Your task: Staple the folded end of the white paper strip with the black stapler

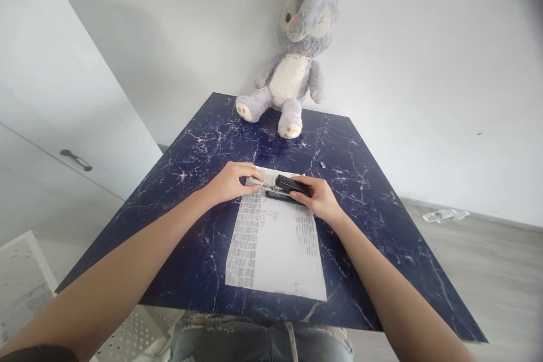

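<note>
My right hand [318,198] is closed around the rear of a black stapler [285,196], which lies over the upper part of a written-on sheet of paper [280,254]. At the stapler's left end, the fingers of my left hand [240,181] pinch a slim metal slide [267,186] with a dark tip. This slide reaches into the stapler, between its raised top and its base. Handwriting covers the paper's left strip and part of its right side. Beyond my right hand lies a small dark and silvery piece [322,164], too small to name surely.
A grey plush rabbit [291,79] sits at the far edge of the dark blue marbled table [203,260], against the wall. To the left stands a white cabinet [76,102] with a dark handle. Clear plastic packaging [445,215] lies on the floor at right.
</note>
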Available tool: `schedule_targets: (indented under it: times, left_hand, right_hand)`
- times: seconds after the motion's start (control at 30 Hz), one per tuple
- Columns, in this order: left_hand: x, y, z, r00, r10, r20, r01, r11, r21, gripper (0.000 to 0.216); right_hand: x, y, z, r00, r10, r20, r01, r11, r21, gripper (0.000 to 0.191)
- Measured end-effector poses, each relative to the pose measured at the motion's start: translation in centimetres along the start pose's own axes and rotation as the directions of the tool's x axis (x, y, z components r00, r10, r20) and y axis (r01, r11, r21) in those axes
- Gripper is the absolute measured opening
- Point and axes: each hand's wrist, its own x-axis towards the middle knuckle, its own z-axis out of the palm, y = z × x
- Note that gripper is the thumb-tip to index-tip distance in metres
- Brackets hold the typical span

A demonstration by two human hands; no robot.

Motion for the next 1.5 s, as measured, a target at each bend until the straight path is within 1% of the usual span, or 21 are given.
schedule_targets:
  times: [0.2,0.33,0.6,0.93,1.13,1.23,1.43,1.5]
  left_hand:
    - [0.1,0.4,1.3,0.997,0.007,0.072,-0.005,0.999,-0.033,0.008]
    - [0.2,0.3,1.2,0.998,-0.038,0.054,0.039,0.999,-0.019,0.009]
    - [0.1,0.2,1.4,0.991,-0.111,0.075,0.112,0.994,-0.011,0.008]
    - [0.2,-0.1,1.8,0.991,-0.118,0.066,0.119,0.993,-0.016,0.006]
    - [0.1,-0.2,1.9,0.985,-0.15,0.081,0.153,0.988,-0.033,0.008]
    - [0.1,-0.3,2.1,0.986,-0.15,0.078,0.152,0.988,-0.031,0.01]
    - [0.1,-0.1,2.4,0.988,-0.135,0.079,0.132,0.991,0.039,0.009]
    - [0.1,0.0,2.3,0.99,-0.103,0.097,0.098,0.994,0.048,0.009]
  right_hand:
    - [-0.1,-0.3,0.2,0.999,-0.033,0.025,0.034,0.999,-0.027,0.03]
    - [0.0,0.0,0.1,1.0,-0.018,-0.003,0.018,1.0,-0.023,0.03]
    - [0.0,-0.2,-0.1,1.0,-0.007,0.017,0.007,0.999,-0.032,0.03]
    - [0.0,-0.1,0.0,1.0,-0.008,0.012,0.008,1.0,-0.025,0.03]
    - [0.0,-0.2,-0.1,1.0,-0.007,0.009,0.008,1.0,-0.026,0.031]
    - [0.0,-0.1,-0.1,1.0,-0.002,0.002,0.002,1.0,-0.026,0.031]
    - [0.1,0.1,-0.1,1.0,0.001,-0.002,-0.001,0.999,-0.044,0.031]
    - [0.1,0.1,-0.1,1.0,-0.003,0.003,0.004,0.999,-0.044,0.031]
